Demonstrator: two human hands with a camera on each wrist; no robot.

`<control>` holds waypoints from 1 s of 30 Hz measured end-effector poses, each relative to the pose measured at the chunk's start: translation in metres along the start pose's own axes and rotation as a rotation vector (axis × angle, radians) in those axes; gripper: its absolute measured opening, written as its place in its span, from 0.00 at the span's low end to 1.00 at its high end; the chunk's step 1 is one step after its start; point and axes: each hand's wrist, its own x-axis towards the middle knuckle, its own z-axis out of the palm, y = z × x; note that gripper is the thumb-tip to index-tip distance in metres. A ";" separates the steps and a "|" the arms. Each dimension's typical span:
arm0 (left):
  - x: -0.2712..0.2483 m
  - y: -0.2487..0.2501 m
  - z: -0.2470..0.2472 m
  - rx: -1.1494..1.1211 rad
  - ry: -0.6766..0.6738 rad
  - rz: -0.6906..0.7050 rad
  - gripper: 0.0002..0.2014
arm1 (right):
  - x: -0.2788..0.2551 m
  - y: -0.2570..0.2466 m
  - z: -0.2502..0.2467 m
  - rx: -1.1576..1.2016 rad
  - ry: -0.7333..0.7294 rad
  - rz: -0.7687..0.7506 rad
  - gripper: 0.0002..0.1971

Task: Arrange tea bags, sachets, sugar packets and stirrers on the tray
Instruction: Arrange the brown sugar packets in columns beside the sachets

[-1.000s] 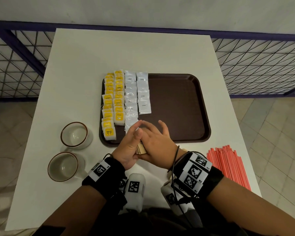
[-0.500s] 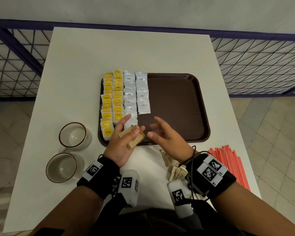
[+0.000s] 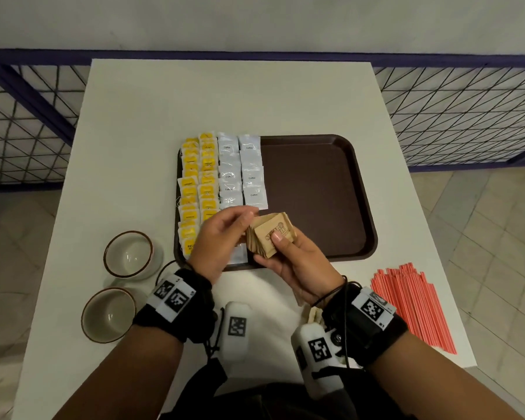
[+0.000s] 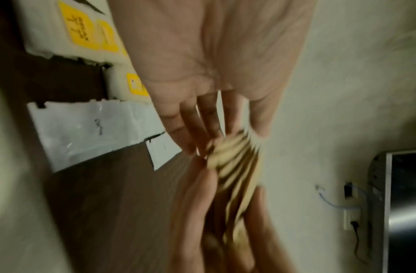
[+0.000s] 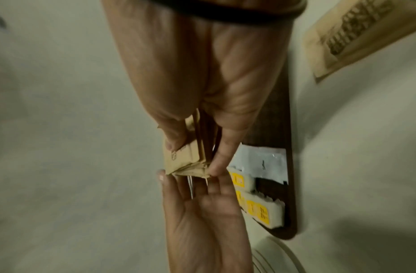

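Nearest the camera, two forearms reached forward over a white table (image 3: 152, 122), each wearing a black wrist strap with square printed markers. A brown tray (image 3: 315, 192) sat on the table; places here are given relative to it.

Above the tray's near edge, the right hand (image 3: 297, 262) held a stack of brown sugar packets (image 3: 270, 234). Its thumb pressed on the top packet and its fingers curled underneath, so the stack was gripped between them, fanned slightly at one end. The right palm faced up and left, wrist bent inward.

The left hand (image 3: 219, 241) met the stack from the left. Its fingers were nearly straight and loosely spread, the tips touching the fanned packet edges. In the left wrist view the hand (image 4: 214, 73) was blurred, and whether it pinched a packet could not be told.

A few more brown sugar packets (image 3: 314, 313) lay on the table on the near side of the tray, partly hidden by the right wrist.

To the near right of the tray lay a bundle of red stirrers (image 3: 412, 304). To its near left stood two cups (image 3: 109, 313), one behind the other.

On the tray's left part, two columns of yellow-labelled tea bags (image 3: 199, 177) ran from near edge to far edge. Just right of them ran two columns of white sachets (image 3: 241, 171), the right one stopping short of the near edge. The tray's right half showed bare brown surface.

Beyond the table stood a blue-framed wire fence (image 3: 455, 116).
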 end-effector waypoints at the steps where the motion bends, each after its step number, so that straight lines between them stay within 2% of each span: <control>1: 0.005 0.002 -0.004 0.042 -0.013 -0.011 0.07 | 0.001 -0.004 -0.003 -0.013 0.009 -0.018 0.19; 7: 0.051 0.038 -0.009 0.371 -0.260 -0.056 0.07 | 0.023 -0.025 -0.015 -0.025 0.048 -0.078 0.18; 11: 0.108 0.061 -0.002 0.590 -0.381 -0.067 0.07 | 0.059 -0.039 -0.023 0.008 0.122 -0.145 0.17; 20: 0.230 0.074 0.013 0.887 -0.410 -0.042 0.04 | 0.155 -0.075 -0.031 -0.020 0.345 -0.227 0.15; 24: 0.261 0.072 0.015 1.076 -0.435 -0.001 0.06 | 0.183 -0.082 -0.038 -0.048 0.387 -0.198 0.17; 30: 0.285 0.068 0.020 1.464 -0.376 0.082 0.02 | 0.203 -0.083 -0.044 -0.120 0.384 -0.188 0.16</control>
